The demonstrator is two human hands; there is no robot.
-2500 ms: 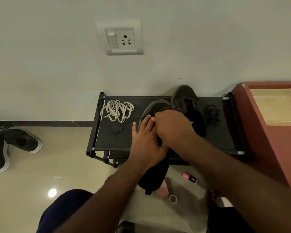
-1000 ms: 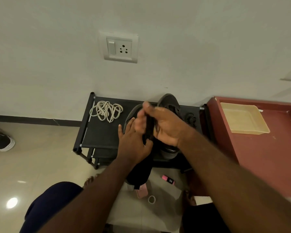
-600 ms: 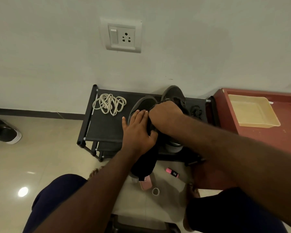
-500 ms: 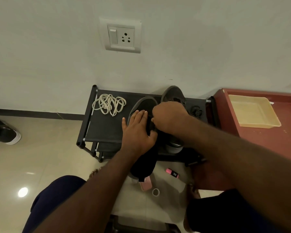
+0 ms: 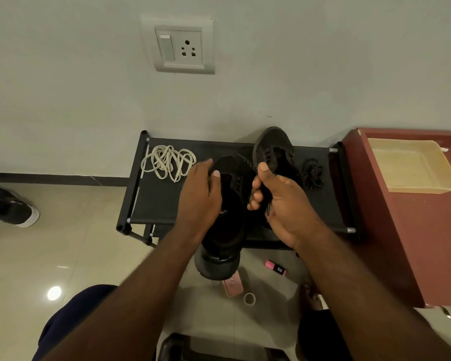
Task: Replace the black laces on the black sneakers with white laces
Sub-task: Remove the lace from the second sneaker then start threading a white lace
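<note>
One red table [image 5: 414,243] with one yellow tray [image 5: 412,166] stands right of one black rack [image 5: 162,204], and one shoe [image 5: 12,207] sits on the floor far to the left. Two black sneakers are on the rack: the near sneaker [image 5: 227,235] sticks out over the front edge, gripped by the left hand [image 5: 198,201], and the far sneaker [image 5: 274,149] lies just beside it by the wall. The right hand [image 5: 284,207] curls its fingers round one black lace [image 5: 267,208], and one pile of white laces [image 5: 167,162] and one black lace bundle [image 5: 311,174] lie on the rack.
</note>
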